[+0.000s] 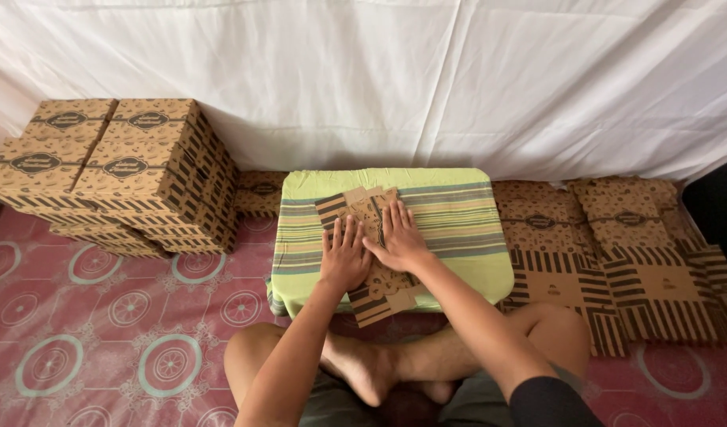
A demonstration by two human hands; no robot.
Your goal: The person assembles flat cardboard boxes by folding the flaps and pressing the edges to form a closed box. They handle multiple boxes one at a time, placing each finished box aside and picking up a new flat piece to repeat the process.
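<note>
A low table covered with a green striped cloth [458,213] occupies the centre of the frame, its far edge near the white sheet [426,71] hung across the whole upper part. The cloth's right half is bare; its near edge drops toward the person's crossed legs [395,364] at bottom centre. The pink patterned floor mat [102,332] is open across the lower left.

Containers: a stack of assembled brown printed boxes [118,170] stands at upper left, lids shut, contents not visible. One more assembled box [260,194] sits between that stack and the table. At right, piles of flat unfolded cartons [608,253] lie on the floor, just beside the table's right edge and reaching to the right border.

A flat printed carton blank [371,296] lies on the left part of the table, running diagonally from centre frame down toward the person; its near end overhangs the table's front edge.

Left hand [344,257]: open, palm down, fingers extended and slightly spread, pressed flat on the blank at its middle. It grips nothing.

Right hand [399,237]: open, palm down, fingers extended toward the top of the frame, pressed flat on the blank just beside the left hand. The two hands touch or nearly touch at the thumbs; which cannot be determined. A dark sleeve [549,403] shows at the lower right.
</note>
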